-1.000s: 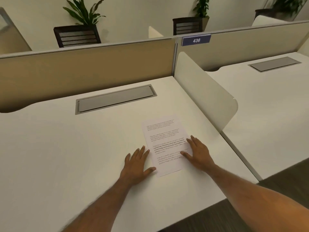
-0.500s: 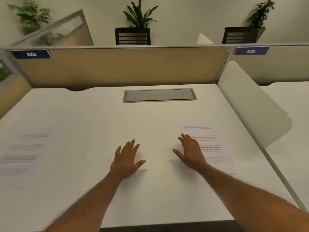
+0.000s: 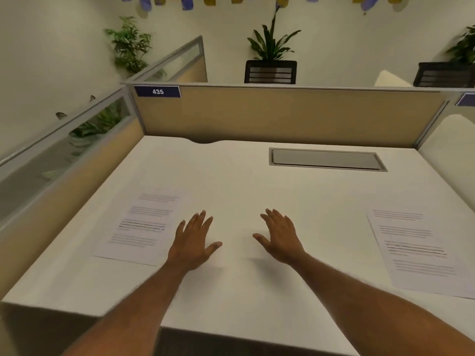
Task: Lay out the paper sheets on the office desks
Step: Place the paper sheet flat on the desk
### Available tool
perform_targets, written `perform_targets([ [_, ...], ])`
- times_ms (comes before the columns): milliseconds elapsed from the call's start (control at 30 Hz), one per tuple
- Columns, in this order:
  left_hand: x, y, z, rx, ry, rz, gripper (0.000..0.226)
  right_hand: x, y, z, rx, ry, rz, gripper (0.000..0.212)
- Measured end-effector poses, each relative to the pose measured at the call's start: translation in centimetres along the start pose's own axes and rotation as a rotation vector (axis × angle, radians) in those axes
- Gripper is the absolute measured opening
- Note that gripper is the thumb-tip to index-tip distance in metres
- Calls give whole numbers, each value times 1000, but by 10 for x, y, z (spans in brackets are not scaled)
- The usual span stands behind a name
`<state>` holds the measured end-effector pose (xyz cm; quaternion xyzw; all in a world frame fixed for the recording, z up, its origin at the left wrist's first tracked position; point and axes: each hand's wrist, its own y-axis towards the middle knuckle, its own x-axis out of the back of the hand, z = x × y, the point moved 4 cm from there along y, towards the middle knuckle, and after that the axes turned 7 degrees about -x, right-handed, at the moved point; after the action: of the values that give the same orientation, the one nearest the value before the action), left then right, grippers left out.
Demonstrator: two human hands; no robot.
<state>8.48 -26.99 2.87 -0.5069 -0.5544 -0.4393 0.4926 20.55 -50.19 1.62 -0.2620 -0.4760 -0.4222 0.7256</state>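
Two printed paper sheets lie flat on the white desk (image 3: 231, 181). One sheet (image 3: 140, 227) rests on the desk's left side, the other sheet (image 3: 416, 250) at the right edge of view. My left hand (image 3: 194, 242) hovers palm down with fingers spread, just right of the left sheet and holding nothing. My right hand (image 3: 281, 237) is likewise open over the bare desk middle, well left of the right sheet. Neither hand touches a sheet.
A grey cable hatch (image 3: 326, 160) is set into the desk's back right. A tan partition (image 3: 282, 116) with label 435 (image 3: 157, 91) closes the back; a glass-topped partition (image 3: 64, 160) closes the left. A white divider (image 3: 452, 150) stands at right. Potted plants stand behind.
The view has swung left from the desk's right side to its middle. Both hands came off the right sheet and moved left; the left sheet has come fully into view.
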Motion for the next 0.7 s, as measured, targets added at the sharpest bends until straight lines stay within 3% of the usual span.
perform_targets([
  [233, 12, -32, 92, 48, -17, -8, 80, -38, 18, 84, 43, -13, 36, 73],
  [700, 18, -75, 220, 290, -20, 22, 83, -115, 67, 191, 200, -60, 277, 79],
])
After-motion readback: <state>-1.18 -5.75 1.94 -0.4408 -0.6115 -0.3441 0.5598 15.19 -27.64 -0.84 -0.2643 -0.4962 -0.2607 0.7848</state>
